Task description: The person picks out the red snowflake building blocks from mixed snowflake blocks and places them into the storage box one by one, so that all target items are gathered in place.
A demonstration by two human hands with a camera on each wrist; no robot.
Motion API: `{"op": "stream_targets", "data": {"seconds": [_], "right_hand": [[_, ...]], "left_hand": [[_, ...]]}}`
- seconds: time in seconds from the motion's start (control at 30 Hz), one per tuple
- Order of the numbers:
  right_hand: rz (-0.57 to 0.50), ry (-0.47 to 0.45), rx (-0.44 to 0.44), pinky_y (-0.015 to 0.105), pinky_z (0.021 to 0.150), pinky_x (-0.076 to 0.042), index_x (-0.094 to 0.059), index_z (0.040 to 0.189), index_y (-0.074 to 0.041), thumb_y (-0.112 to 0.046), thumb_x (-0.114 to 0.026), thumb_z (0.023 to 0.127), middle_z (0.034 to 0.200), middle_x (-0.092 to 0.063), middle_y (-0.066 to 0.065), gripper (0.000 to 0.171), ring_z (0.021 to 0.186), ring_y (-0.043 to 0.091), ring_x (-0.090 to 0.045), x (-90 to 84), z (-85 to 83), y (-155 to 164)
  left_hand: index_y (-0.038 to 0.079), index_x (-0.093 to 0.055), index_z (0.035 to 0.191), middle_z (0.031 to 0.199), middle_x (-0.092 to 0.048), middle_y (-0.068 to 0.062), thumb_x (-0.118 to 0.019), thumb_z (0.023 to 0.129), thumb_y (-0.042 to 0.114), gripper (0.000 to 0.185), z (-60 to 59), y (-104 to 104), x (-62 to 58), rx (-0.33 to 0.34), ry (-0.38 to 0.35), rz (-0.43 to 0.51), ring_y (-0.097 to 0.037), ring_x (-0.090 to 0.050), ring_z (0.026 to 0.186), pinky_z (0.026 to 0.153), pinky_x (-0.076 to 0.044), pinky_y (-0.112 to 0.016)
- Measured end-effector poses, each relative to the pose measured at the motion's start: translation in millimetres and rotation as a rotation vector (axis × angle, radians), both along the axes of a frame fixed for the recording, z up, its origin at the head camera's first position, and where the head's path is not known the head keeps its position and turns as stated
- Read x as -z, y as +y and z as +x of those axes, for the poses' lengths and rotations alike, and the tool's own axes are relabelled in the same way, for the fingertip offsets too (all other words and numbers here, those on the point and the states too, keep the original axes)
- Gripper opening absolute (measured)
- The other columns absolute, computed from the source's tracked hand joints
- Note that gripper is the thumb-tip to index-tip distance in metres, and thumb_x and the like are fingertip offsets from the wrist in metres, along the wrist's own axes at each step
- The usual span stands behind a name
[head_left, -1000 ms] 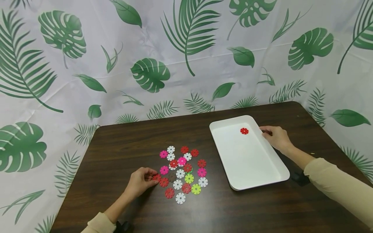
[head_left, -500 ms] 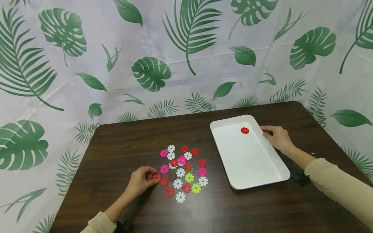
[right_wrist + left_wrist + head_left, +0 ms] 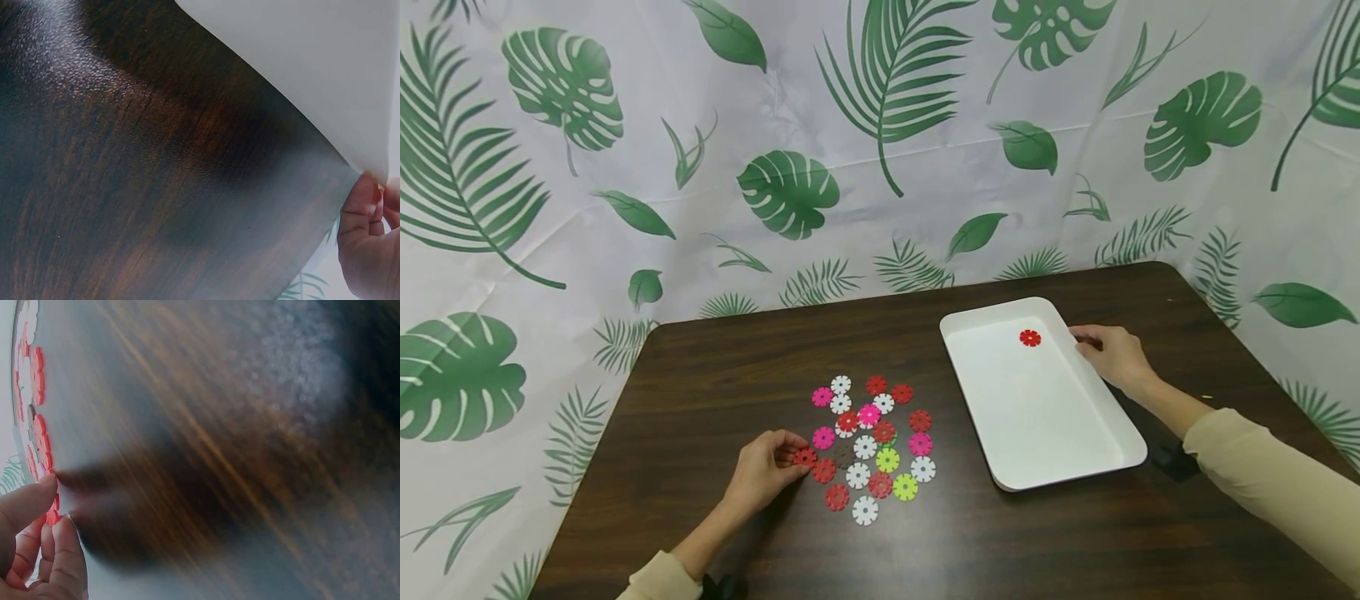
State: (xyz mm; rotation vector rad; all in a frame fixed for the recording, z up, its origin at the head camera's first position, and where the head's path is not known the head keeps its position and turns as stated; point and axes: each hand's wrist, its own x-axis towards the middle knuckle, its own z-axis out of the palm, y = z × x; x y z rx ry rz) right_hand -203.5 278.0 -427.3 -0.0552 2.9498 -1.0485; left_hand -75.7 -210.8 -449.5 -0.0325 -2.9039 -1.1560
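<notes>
My left hand (image 3: pixel 758 471) is at the left edge of a loose cluster of notched plastic discs, its thumb and fingers pinching a red notched disc (image 3: pixel 806 457). In the left wrist view the thumb and fingertips hold the edge of that red disc (image 3: pixel 52 516), low over the table. My right hand (image 3: pixel 1114 357) grips the right rim of a white rectangular tray (image 3: pixel 1045 417). From the right wrist, the fingers are at the edge of the tray (image 3: pixel 325 69). A single red disc (image 3: pixel 1030 337) lies inside the tray, toward its far end.
Several red, white, pink, yellow-green and brown discs lie on the dark wooden table (image 3: pixel 737 358), some overlapping, such as a white disc (image 3: pixel 865 510) and a yellow-green disc (image 3: pixel 906 487). Behind the table hangs a leaf-patterned curtain (image 3: pixel 700 217).
</notes>
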Motion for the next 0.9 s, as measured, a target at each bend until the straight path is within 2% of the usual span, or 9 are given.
{"op": "stream_targets", "data": {"seconds": [0.17,0.57,0.9], "right_hand": [[0.001,0.005,0.002,0.041,0.068,-0.056,-0.054,0.125,0.007,-0.004,-0.052,0.094,0.118,-0.055,0.034,0.033,0.083,0.036,-0.06,1.0,-0.3,0.1],[-0.007,-0.002,0.0,0.042,0.069,-0.056,-0.054,0.125,0.007,-0.004,-0.052,0.095,0.118,-0.055,0.034,0.033,0.084,0.036,-0.059,1.2,0.6,1.1],[-0.013,0.003,-0.004,0.04,0.067,-0.056,-0.054,0.125,0.008,-0.004,-0.052,0.094,0.119,-0.055,0.034,0.032,0.084,0.036,-0.059,0.4,1.3,0.9]], "left_hand": [[0.007,-0.069,0.087,0.082,-0.064,-0.002,-0.082,0.066,-0.002,0.026,1.2,0.8,0.1,-0.003,0.009,0.022,-0.01,-0.061,0.071,0.063,-0.053,-0.02],[0.006,-0.07,0.089,0.08,-0.066,-0.002,-0.08,0.068,-0.002,0.024,-0.8,2.6,-1.0,-0.068,-0.074,0.077,-0.008,-0.058,0.068,0.059,-0.05,-0.017],[0.004,-0.07,0.091,0.081,-0.067,-0.004,-0.075,0.073,-0.004,0.02,-4.3,1.8,-1.0,-0.095,-0.129,0.174,-0.011,-0.059,0.068,0.061,-0.051,-0.018]]}}
